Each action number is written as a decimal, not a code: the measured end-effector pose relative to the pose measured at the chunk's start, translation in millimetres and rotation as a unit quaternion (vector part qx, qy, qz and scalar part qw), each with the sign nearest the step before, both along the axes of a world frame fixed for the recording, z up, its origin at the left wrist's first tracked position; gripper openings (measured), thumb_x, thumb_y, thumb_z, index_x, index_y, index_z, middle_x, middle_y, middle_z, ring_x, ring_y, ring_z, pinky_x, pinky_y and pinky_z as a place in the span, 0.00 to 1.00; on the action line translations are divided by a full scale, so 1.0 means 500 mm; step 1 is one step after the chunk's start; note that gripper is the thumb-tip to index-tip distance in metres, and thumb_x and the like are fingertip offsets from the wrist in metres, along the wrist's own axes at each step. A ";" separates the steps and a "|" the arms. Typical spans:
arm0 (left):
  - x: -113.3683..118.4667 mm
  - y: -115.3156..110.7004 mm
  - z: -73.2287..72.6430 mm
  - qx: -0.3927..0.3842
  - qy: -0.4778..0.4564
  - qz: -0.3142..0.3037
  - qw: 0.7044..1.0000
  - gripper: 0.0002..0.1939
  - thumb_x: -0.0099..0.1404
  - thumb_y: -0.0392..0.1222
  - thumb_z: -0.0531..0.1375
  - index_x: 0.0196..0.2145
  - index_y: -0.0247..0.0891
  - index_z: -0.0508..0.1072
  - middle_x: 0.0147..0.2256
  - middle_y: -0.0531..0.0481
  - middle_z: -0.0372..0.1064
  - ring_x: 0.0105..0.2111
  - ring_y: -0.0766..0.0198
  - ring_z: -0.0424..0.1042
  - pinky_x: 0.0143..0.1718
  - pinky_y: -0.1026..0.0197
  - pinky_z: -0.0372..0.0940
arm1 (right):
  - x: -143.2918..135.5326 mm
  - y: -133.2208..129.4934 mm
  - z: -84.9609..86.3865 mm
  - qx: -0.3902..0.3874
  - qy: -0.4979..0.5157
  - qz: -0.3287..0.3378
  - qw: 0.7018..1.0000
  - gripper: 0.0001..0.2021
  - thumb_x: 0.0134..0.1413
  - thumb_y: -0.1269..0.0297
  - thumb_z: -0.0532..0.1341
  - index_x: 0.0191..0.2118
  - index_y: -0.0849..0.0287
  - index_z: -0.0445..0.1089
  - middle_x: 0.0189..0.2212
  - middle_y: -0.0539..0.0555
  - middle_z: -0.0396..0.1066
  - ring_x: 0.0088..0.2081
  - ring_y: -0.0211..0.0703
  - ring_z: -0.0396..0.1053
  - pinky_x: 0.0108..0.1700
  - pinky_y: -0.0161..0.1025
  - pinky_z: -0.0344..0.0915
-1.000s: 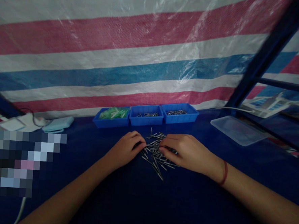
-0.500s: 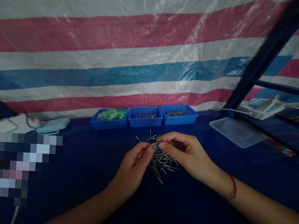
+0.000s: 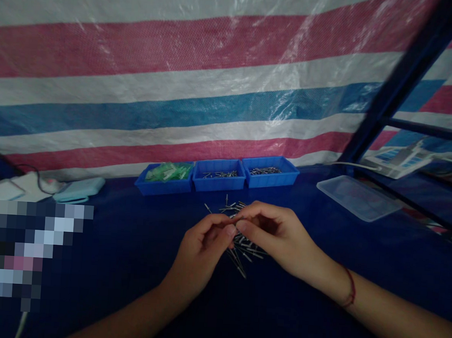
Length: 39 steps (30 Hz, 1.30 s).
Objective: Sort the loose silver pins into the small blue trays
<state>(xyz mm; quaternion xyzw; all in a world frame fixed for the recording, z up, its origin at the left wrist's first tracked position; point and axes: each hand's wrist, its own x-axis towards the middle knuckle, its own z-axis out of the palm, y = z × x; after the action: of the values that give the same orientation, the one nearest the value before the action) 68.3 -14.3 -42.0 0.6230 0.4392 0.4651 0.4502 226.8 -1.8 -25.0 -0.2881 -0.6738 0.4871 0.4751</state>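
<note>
A loose pile of thin metal rivets [image 3: 247, 246] lies on the dark blue table, partly covered by my hands. My left hand [image 3: 207, 242] is closed just left of the pile, thumb against fingers. Over the pile my right hand [image 3: 271, 230] is also pinched, its fingertips meeting those of my left hand. What sits between the fingertips is too small to make out. Behind the pile stand a middle blue bin [image 3: 219, 183] and a right blue bin [image 3: 270, 179], both with metal pieces inside.
A left blue bin [image 3: 163, 187] holds green-tinted bags. On the right lie a clear plastic lid [image 3: 358, 197] and a white device [image 3: 400, 162] by a dark frame. A light blue case [image 3: 80, 188] sits at the left, near a pixelated area.
My hands have come together, and their fingertips now meet over the pile. The bins and the lid stay in place; the view has shifted slightly.
</note>
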 end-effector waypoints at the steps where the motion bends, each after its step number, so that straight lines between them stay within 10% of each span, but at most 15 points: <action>1: 0.000 0.000 -0.001 0.000 0.000 0.003 1.000 0.07 0.61 0.43 0.57 0.33 0.37 0.71 0.24 0.53 0.68 0.27 0.65 0.70 0.31 0.62 0.66 | 0.000 0.000 0.000 0.001 0.001 0.001 1.000 0.04 0.53 0.66 0.60 0.34 0.59 0.70 0.26 0.50 0.72 0.28 0.35 0.71 0.30 0.35 0.69; 31: -0.006 -0.002 -0.007 0.041 -0.024 0.056 0.997 0.08 0.61 0.40 0.58 0.40 0.39 0.66 0.28 0.55 0.65 0.25 0.69 0.67 0.28 0.65 0.64 | 0.000 -0.001 -0.023 0.096 -0.153 -0.050 0.982 0.10 0.58 0.62 0.55 0.31 0.60 0.71 0.26 0.50 0.68 0.26 0.34 0.64 0.26 0.33 0.60; 34: 0.000 0.004 -0.015 0.011 -0.075 0.043 0.996 0.17 0.62 0.41 0.57 0.48 0.42 0.59 0.37 0.53 0.64 0.27 0.70 0.68 0.30 0.64 0.66 | 0.021 0.029 -0.010 0.198 -0.190 -0.161 0.948 0.10 0.58 0.63 0.55 0.30 0.60 0.69 0.26 0.51 0.68 0.27 0.36 0.65 0.29 0.34 0.61; 39: 0.004 0.005 -0.027 0.006 -0.066 0.011 0.998 0.15 0.66 0.42 0.53 0.49 0.42 0.57 0.39 0.51 0.62 0.28 0.71 0.68 0.30 0.64 0.65 | 0.105 0.138 -0.003 0.334 -0.327 -0.401 0.788 0.11 0.59 0.62 0.53 0.35 0.62 0.71 0.31 0.56 0.70 0.33 0.44 0.68 0.37 0.40 0.63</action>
<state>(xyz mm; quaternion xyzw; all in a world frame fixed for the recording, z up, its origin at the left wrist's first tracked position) 70.4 -11.7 -55.3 0.5888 0.4130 0.5124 0.4692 279.2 67.1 -26.3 -0.4978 -0.7333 -0.1255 0.4458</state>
